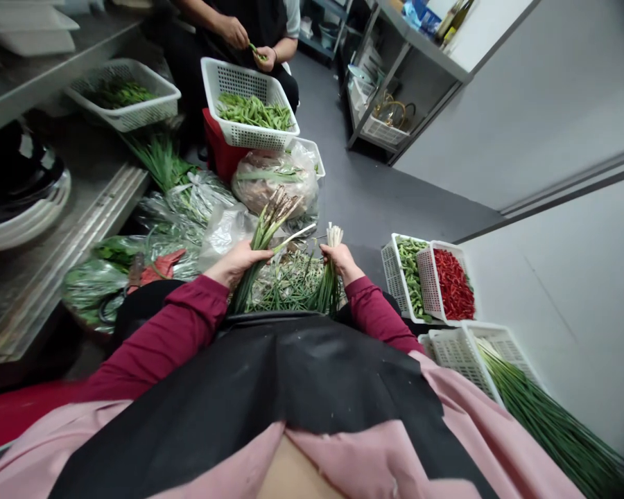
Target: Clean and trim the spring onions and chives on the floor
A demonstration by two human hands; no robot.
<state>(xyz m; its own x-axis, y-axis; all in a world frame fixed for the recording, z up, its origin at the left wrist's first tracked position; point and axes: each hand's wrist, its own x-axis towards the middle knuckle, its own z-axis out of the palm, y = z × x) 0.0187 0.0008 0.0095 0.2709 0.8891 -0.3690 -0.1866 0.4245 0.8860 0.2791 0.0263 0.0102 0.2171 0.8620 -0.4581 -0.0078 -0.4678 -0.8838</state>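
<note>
My left hand (238,262) is closed round a bunch of green scallions (267,225) whose rooty ends point up and away. My right hand (340,260) is closed round a second, thinner bunch of scallions (331,277) with white cut ends at the top and green leaves hanging down. Between my hands, a single pale stalk (295,238) lies across. Below both hands sits a pile of green trimmings (287,283) on the floor, just beyond my black apron.
White baskets at the right hold green pods (412,276), red chillies (453,284) and long scallions (546,416). Another person (249,34) sits ahead behind a white basket of pods (249,111). Bagged greens (275,177) lie on the floor; steel shelving stands at left.
</note>
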